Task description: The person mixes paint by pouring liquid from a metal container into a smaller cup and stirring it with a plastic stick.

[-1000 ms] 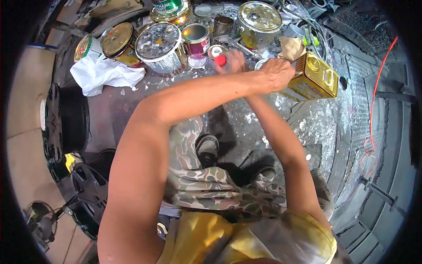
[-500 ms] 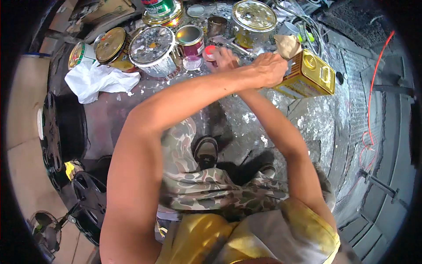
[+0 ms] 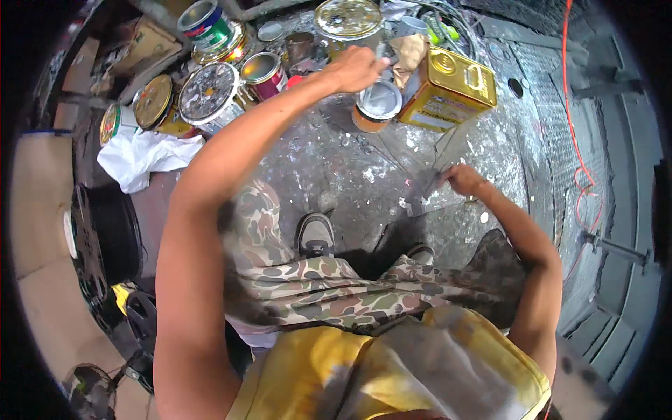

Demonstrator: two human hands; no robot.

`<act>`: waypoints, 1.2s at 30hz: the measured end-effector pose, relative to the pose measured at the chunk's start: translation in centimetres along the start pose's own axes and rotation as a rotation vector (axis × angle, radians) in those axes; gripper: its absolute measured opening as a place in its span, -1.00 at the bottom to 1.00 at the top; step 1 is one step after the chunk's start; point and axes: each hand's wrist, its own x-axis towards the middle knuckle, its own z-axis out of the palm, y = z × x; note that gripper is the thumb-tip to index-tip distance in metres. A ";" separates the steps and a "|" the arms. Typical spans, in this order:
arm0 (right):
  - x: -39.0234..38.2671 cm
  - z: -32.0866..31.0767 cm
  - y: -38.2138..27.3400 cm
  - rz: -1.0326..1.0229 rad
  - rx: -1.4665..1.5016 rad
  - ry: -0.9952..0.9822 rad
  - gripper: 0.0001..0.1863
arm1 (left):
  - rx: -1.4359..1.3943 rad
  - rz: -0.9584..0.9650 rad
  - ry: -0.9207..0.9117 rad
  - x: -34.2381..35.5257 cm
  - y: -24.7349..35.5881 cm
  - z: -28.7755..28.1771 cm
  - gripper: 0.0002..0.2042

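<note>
My left hand is closed just above a small tub of grey paint with an orange-brown side. A narrow pale thing shows beside its fingers, but what the hand grips is mostly hidden. Nearer to me on the right, my right hand hovers low over the paint-spotted floor. Its fingers are drawn together, and anything between them is too small to name. Right of the tub stands a gold rectangular metal can, with crumpled brown paper at its left.
Used paint cans, including a white-dripped bucket and a large tin, line the far left and back. A white cloth lies at left near a black wheel. An orange hose runs down the right.
My right hand has drawn back from among the cans to the right, nearer to me. My left hand has moved left from the gold can, over the tub. The view has shifted.
</note>
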 end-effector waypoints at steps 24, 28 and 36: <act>-7.1 -3.7 12.3 0.452 0.042 0.213 -0.78 | 0.153 0.010 0.053 -0.3 0.0 0.6 -0.50; -6.5 -4.3 11.5 0.445 0.005 0.176 -0.78 | -0.275 -0.070 0.004 -0.7 0.3 0.8 -0.54; -5.2 -4.9 10.6 0.430 0.075 0.198 -0.74 | 0.024 0.012 0.020 -0.5 -0.7 0.3 -0.54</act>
